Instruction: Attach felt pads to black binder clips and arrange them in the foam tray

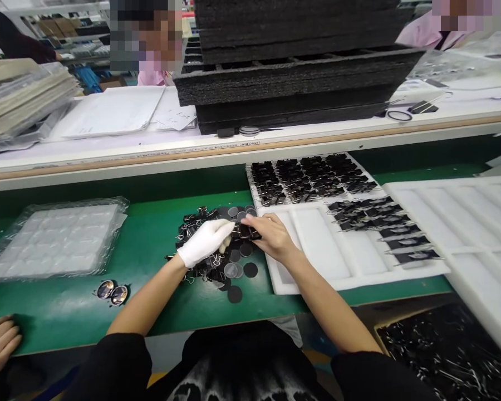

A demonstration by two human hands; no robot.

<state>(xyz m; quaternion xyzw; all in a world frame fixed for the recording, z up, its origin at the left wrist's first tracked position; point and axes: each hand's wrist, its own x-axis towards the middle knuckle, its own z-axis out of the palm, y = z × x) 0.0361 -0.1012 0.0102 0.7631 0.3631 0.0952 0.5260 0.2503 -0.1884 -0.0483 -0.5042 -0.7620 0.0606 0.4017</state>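
Over a heap of black binder clips, my two hands meet at one black binder clip. My left hand, in a white glove, pinches its left side. Bare fingers of my right hand close on its right side. The fingers partly cover this clip, so whether a disc sits in it cannot be told. Around and below lie several thin round discs, some black and some greyish and clear. Right of my right hand, a white foam tray holds rows of black clips with wire handles.
Two round, shiny lens-like pieces lie left on the green table. Beyond them is a clear plastic tray. Another person's hand rests at far left. Black foam stacks stand behind; a box of clips sits lower right.
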